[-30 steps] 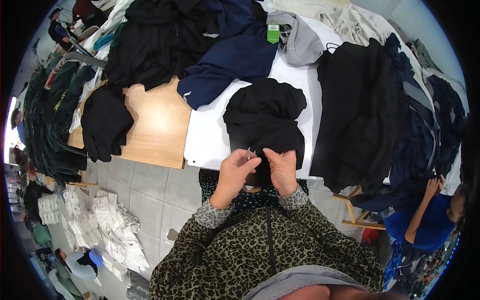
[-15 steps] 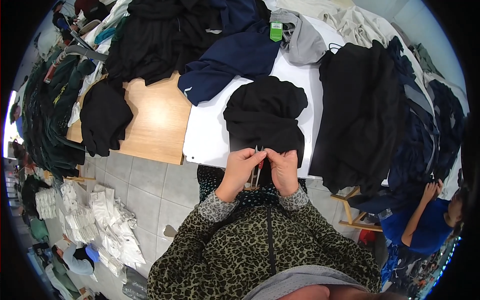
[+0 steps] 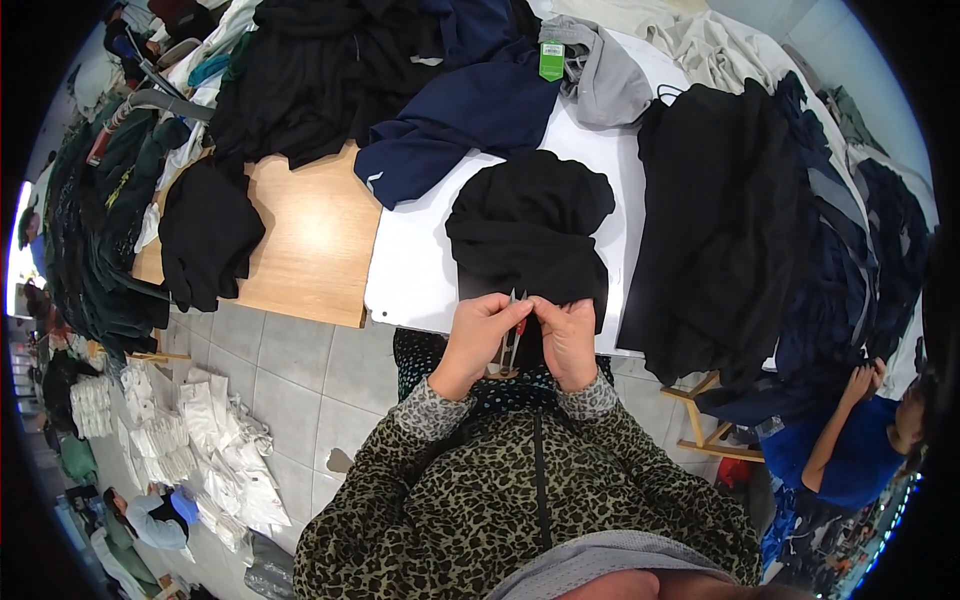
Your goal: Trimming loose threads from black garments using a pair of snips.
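Snips (image 3: 519, 328): slim, metal, red part — pointed tips show just past the fingertips, rest runs down between both hands.
Left hand (image 3: 473, 338): thumb and index narrow, pinched on the snips.
Right hand (image 3: 569, 343): thumb and index narrow, drawn together at the near part of the black cloth, just beside the left fingertips; can't tell if cloth is between them.
Black folded soft-cloth garment (image 3: 530, 215): right under and beyond the fingertips, lying on the white flat tabletop (image 3: 405, 275).
Navy smooth-cloth garment (image 3: 455, 130): beyond the fingers, a bit left.
Grey bunched cloth garment (image 3: 612, 85): farther beyond, slightly right; green rectangular tag (image 3: 551, 62) at its left side.
Black long cloth heap (image 3: 715, 230): right of the fingers, apart.
Light-brown wood-look panel (image 3: 312, 245): left of the fingers; small black crumpled cloth bundle (image 3: 210, 235) on its far-left part.
Co-worker in blue short-sleeved top (image 3: 850, 440): well right of the fingers.
White flat packs (image 3: 225, 450): well left, down on the grey tiled floor (image 3: 290, 365).
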`<state>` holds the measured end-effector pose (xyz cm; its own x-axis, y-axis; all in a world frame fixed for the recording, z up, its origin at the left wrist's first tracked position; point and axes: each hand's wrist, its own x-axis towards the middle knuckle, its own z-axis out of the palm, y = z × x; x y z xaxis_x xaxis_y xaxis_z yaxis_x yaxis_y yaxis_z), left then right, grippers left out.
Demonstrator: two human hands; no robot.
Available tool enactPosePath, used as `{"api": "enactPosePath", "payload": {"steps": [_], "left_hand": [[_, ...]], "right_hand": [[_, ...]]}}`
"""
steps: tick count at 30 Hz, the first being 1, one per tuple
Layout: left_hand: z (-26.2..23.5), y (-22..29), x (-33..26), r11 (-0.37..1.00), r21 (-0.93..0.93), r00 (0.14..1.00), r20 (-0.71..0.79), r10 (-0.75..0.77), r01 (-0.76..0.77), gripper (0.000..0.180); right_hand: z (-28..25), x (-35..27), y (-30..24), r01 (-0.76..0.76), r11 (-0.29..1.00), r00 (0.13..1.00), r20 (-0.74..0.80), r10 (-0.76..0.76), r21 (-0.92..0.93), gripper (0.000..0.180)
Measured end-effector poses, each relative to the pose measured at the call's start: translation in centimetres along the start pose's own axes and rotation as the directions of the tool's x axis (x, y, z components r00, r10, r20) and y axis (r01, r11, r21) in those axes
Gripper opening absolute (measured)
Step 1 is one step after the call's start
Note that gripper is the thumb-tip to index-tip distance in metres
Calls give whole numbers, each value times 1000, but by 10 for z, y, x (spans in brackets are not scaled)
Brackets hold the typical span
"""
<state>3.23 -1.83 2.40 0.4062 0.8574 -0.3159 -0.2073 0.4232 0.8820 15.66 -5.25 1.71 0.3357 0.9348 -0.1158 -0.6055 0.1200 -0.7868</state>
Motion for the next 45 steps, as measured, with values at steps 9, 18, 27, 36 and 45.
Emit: {"api": "enactPosePath", "payload": {"steps": [9,18,27,36,45], "left_hand": [[-3,-1,0,998,57,1000,4,11,-11,26],[-2,-2,2,999,35,999,-21,27,-26,26],[-4,-2,2,998,54,1000,17,23,-24,27],[-3,1,1,1000,12,1000,19,-9,9,25],[-5,-2,4,1000,26,1000,28,-8,7,24]], "right_hand": [[2,-1,-1,-4,1000,1000,-7,4,1,50],[2,-1,-1,-4,1000,1000,-8,4,-11,50],[3,-1,-2,-5,1000,999,-36,5,3,50],[3,-2,-4,-17,1000,1000,-4,17,1,51],[1,-2,-3,-18,1000,1000,-21,18,-5,50]]}}
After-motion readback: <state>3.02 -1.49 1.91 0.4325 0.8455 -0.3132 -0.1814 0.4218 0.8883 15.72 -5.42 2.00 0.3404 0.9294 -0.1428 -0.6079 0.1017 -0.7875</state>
